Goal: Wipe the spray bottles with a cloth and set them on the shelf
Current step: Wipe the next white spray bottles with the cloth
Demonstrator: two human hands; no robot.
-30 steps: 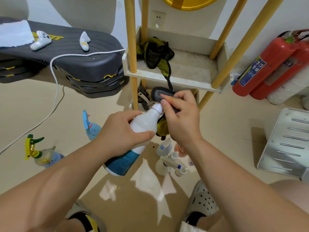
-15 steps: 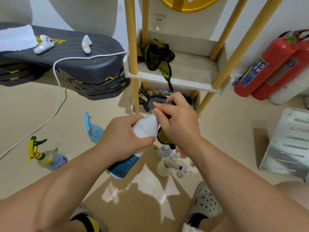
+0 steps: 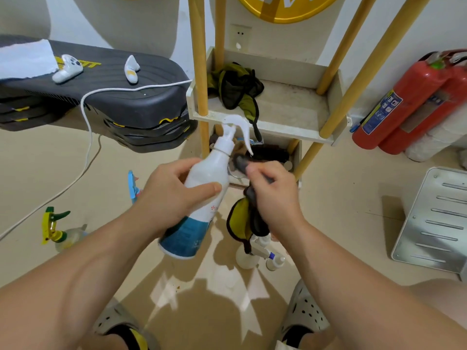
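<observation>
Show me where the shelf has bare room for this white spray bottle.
The upper shelf tray: its right half is bare, bordered by the green-black cloth heap on the left and the two right-hand wooden posts. The lower tier is crowded with dark clutter; small bottles crowd the floor below it.

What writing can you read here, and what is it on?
Nothing reads whole.
Teal label on the white spray bottle: blurred.
Blue label on the fire extinguisher: too small.
Yellow logo on the black step platform: partly hidden, unreadable.
White letters on the round yellow sign: cut off.
</observation>
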